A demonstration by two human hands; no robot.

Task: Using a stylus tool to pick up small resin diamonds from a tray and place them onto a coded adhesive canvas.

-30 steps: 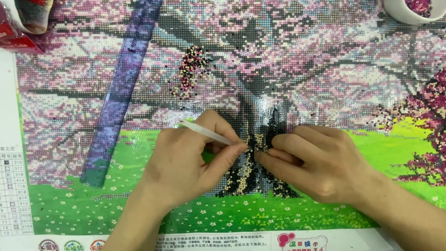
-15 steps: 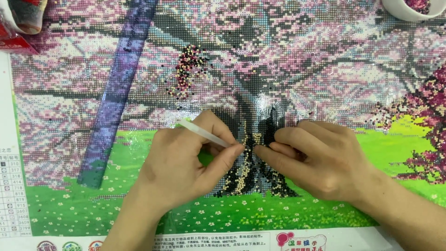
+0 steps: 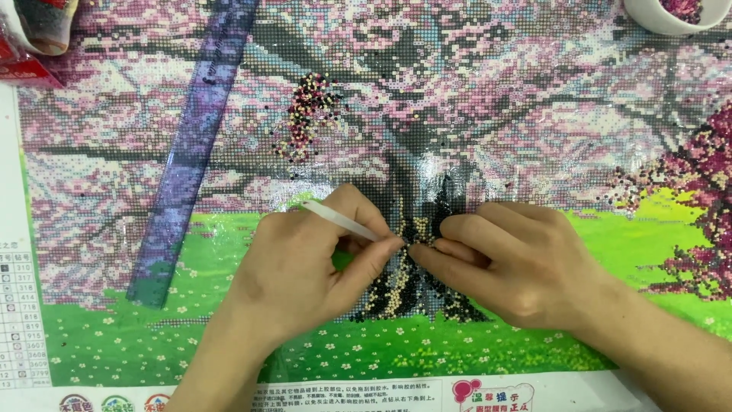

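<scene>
At the far left edge of the diamond-painting canvas (image 3: 114, 336) runs a printed colour chart (image 3: 23, 320), and a translucent purple ruler (image 3: 191, 145) lies slanted across the pink blossom area. Further right, a loose cluster of dark and cream beads (image 3: 305, 114) sits on the canvas, apart from both hands. The left hand (image 3: 305, 275) is clenched around a white applicator pen (image 3: 339, 221), held like a pencil, its tip hidden between thumb and forefinger just over the beaded tree trunk (image 3: 396, 282). This looks like the bead-placing step, with the tip pressed down at the trunk; any further move would call for fine, steady aim at a single cell. The right hand (image 3: 518, 267) lies flat, palm down, holding nothing, its fingertips pressing the canvas just beside the pen tip. A white bowl (image 3: 656, 19) of pink beads stands at the top right.
</scene>
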